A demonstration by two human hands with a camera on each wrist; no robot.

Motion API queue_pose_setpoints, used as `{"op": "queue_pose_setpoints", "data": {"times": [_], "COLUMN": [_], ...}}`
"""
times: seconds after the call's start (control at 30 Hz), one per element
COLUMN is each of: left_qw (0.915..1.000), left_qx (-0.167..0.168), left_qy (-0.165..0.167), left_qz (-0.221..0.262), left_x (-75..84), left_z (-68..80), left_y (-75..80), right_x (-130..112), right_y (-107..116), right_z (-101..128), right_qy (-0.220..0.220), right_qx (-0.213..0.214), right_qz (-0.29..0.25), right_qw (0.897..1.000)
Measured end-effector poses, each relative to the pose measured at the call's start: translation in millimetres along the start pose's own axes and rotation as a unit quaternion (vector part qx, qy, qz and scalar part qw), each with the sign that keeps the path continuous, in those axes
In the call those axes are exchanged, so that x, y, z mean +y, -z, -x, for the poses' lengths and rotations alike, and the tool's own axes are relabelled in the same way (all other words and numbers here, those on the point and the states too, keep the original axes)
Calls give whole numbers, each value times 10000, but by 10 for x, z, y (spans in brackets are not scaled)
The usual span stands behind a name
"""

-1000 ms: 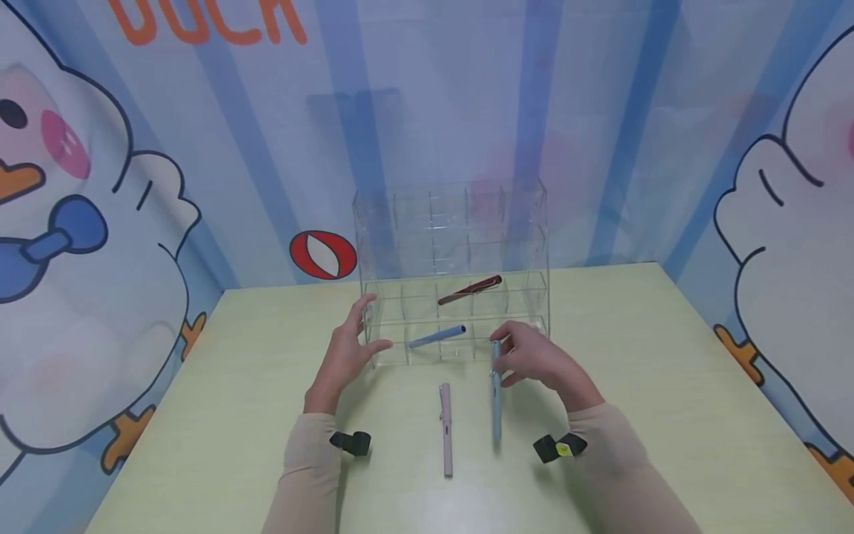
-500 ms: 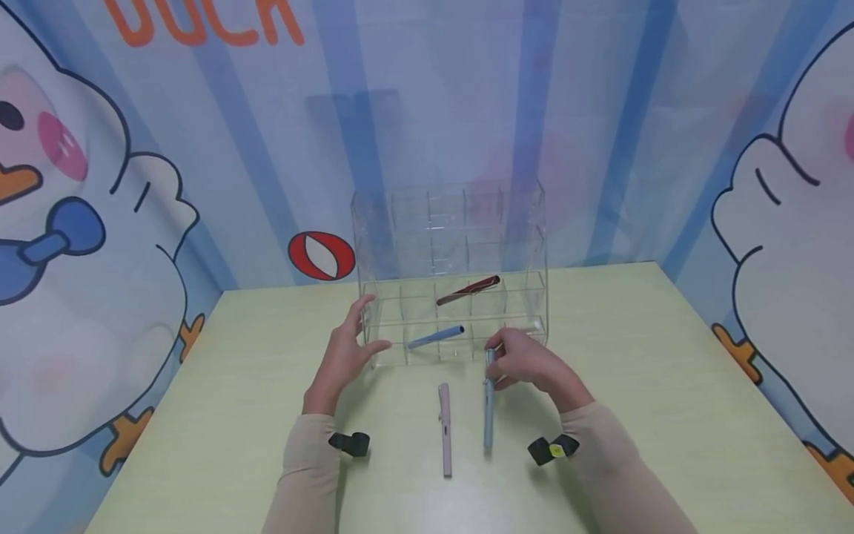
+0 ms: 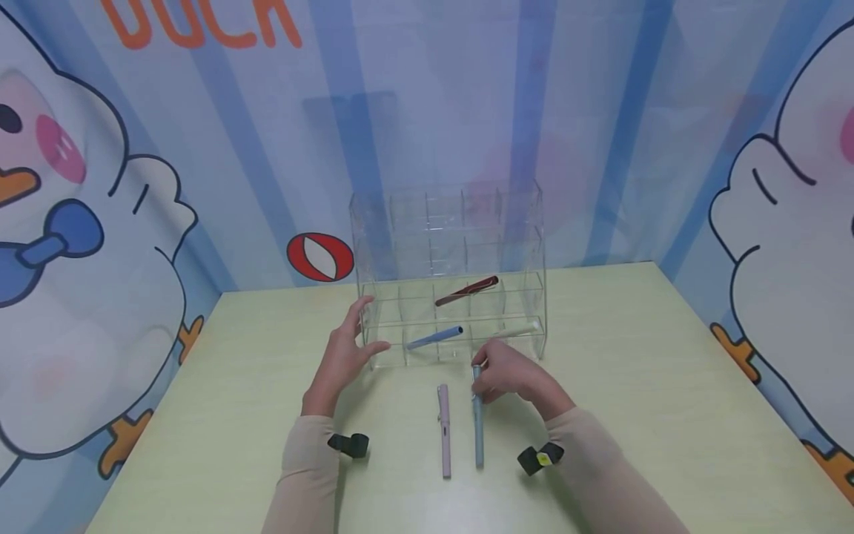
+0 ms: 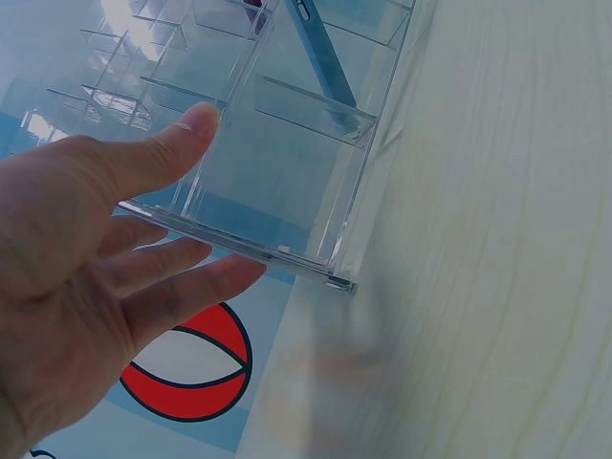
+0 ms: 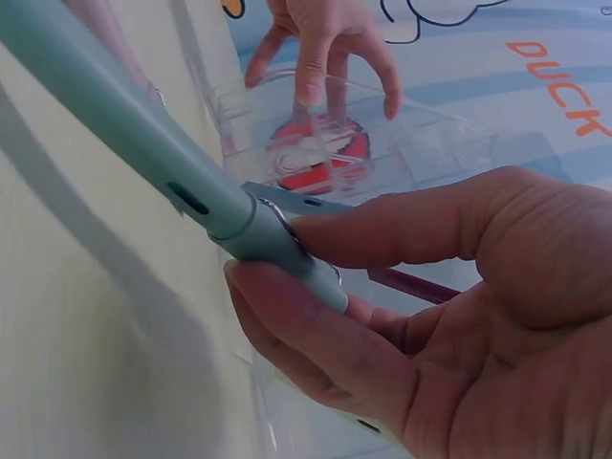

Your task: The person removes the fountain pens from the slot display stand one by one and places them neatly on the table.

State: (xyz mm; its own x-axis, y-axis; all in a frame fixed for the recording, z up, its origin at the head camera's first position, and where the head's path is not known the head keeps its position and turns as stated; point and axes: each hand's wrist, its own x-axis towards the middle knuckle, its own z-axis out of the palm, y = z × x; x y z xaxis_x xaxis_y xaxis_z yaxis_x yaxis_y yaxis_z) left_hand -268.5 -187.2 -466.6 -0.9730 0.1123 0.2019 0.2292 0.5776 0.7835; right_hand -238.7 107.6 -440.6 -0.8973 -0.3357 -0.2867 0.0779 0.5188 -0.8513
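Right hand pinches the grey-blue pen at its 12 o'clock end; grip firmly, while the spread left hand steadies the clear organizer

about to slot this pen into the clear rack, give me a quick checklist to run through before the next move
1. Grip on the grey-blue pen: right hand pinches its far end between thumb and fingers. Ok.
2. Rack steadied: left hand rests open against the left end of the clear rack. Ok.
3. Free compartment: front row holds a blue pen, the row behind a dark red pen; other cells look empty. Ok.
4. Pink pen lies close beside the held pen; whether they touch, cannot tell.
5. Pen cap seated: cannot tell.
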Motion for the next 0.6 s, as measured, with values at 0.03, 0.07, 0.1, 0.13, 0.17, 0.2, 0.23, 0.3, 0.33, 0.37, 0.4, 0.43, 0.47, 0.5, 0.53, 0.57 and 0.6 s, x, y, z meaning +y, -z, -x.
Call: {"op": "queue_pose_setpoints", "data": {"times": [0.03,0.07,0.1,0.13,0.17,0.2,0.23,0.3,0.33,0.37,0.4,0.43,0.47,0.5,0.53,0.57,0.6], "left_qw": [10000,10000,10000,10000,10000,10000,10000,10000,10000,10000,10000,10000,10000,10000,10000,9999,9999], "left_qx": [3,7,19,26,30,30,34,26,21,19,17,19,13,7,9,10,7], "left_qy": [-1,-10,-15,-25,-29,-41,-42,-40,-33,-17,-8,19,36,59,86,107,122], "left_qz": [9,11,17,24,34,32,31,32,27,25,17,11,10,1,-6,-10,-12], "left_x": [-1,0,1,1,-2,-3,-5,-11,-12,-11,-10,-8,-4,-2,1,1,2], "left_z": [1,1,2,4,5,7,9,9,8,8,7,5,4,2,1,0,-3], "left_y": [0,1,0,0,-2,-3,-4,-8,-8,-8,-7,-6,-4,-2,-1,-1,0], "right_x": [8,17,23,28,34,43,50,59,63,66,70,72,72,73,76,80,82], "right_y": [-19,-36,-51,-65,-77,-89,-99,-116,-124,-133,-141,-147,-154,-161,-168,-176,-182], "right_z": [-9,-18,-23,-30,-36,-44,-49,-59,-63,-67,-71,-75,-78,-81,-82,-84,-87], "right_qy": [0,-7,-22,-42,-63,-79,-90,-113,-114,-109,-96,-81,-68,-58,-44,-24,-20], "right_qx": [-20,-36,-51,-53,-51,-50,-43,-21,-13,-2,10,23,33,52,65,68,74], "right_qz": [48,77,99,135,165,209,230,236,233,215,212,207,220,216,232,252,297], "right_qw": [10000,10000,9999,9999,9998,9997,9997,9997,9997,9997,9997,9998,9997,9997,9997,9997,9995]}}
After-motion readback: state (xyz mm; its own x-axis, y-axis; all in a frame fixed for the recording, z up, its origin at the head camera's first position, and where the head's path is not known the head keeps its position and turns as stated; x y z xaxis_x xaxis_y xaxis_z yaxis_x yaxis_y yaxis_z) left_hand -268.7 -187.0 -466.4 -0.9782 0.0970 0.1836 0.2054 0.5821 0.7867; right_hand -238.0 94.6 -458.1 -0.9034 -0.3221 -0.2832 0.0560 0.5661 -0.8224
